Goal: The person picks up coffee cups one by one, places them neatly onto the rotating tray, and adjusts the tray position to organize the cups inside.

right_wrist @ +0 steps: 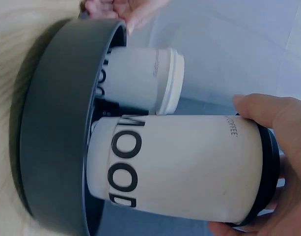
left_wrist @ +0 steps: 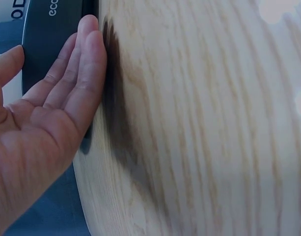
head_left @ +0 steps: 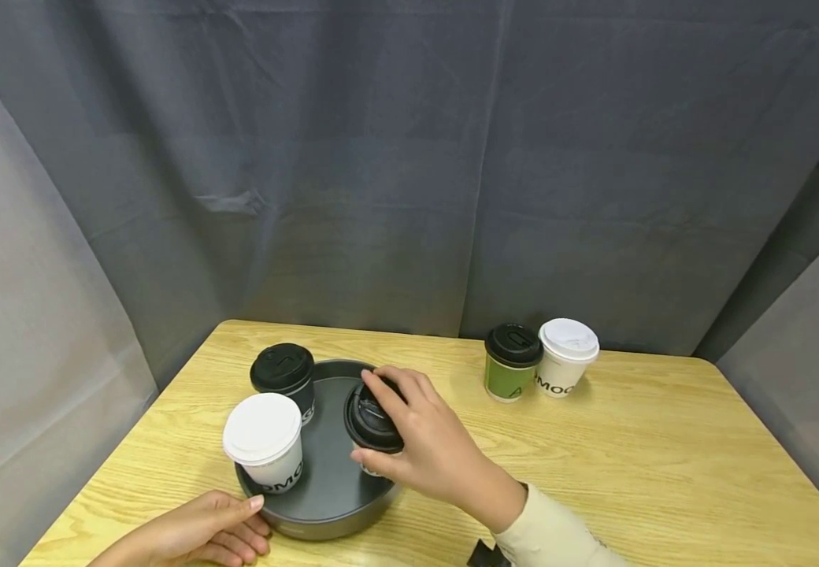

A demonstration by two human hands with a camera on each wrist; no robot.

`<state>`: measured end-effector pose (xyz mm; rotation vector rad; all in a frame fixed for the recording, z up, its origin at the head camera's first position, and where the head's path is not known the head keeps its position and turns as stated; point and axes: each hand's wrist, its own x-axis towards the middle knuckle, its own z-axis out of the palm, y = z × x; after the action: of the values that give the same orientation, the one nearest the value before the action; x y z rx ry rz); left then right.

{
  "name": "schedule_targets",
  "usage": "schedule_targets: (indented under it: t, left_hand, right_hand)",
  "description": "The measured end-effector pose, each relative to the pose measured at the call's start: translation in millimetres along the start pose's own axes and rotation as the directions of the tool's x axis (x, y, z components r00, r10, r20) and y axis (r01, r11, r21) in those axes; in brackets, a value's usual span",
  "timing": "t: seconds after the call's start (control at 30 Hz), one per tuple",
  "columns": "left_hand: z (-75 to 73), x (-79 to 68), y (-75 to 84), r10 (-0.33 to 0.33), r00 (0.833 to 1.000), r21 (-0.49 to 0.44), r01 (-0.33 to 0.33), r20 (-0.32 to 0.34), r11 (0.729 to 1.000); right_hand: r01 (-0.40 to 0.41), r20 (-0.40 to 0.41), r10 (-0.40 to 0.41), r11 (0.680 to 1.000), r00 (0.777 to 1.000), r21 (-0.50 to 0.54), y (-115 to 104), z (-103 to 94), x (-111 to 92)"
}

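My right hand (head_left: 427,441) grips a white paper coffee cup (right_wrist: 179,167) by its black lid (head_left: 370,417). The cup's base is at the near rim of a dark grey round pan (right_wrist: 57,128) in the right wrist view; whether it touches the pan floor is hidden. Inside the pan, on the left, stand a white cup with a white lid (head_left: 264,441) and a black cup with a black lid (head_left: 285,378). Against the pan's front left wall rests my left hand (head_left: 204,528), fingers extended along the outside and thumb at the rim.
Farther right on the wooden table (head_left: 636,465) stand a green cup with a black lid (head_left: 512,366) and a white cup with a white lid (head_left: 565,358), side by side. A small black object (head_left: 487,555) lies by the right sleeve. Grey curtains (head_left: 381,173) enclose the table.
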<state>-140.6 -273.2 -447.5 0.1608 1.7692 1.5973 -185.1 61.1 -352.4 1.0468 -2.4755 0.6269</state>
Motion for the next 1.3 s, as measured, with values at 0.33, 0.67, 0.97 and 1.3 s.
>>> schedule_targets:
  t: [0.33, 0.67, 0.97, 1.3]
  left_hand:
    - [-0.3, 1.0, 0.8, -0.007, 1.0, 0.002, 0.007, -0.008, 1.0]
    - [-1.0, 1.2, 0.3, -0.003, 1.0, 0.008, 0.003, 0.004, 1.0]
    - [-0.3, 1.0, 2.5, -0.004, 1.0, 0.01, 0.004, 0.004, 1.0]
    - [0.9, -0.7, 2.5, -0.005, 1.0, 0.006, 0.005, 0.006, 1.0]
  right_hand:
    - [0.061, 0.125, -0.057, 0.998, 0.99, -0.021, -20, 25.3, 12]
    - [0.139, 0.158, -0.131, 0.99, 0.979, -0.041, -28, 45.8, 13]
    - [0.136, 0.133, -0.129, 0.99, 0.983, -0.045, -27, 52.8, 9]
    - [0.142, 0.115, -0.136, 0.989, 0.984, -0.05, -28, 56.4, 6]
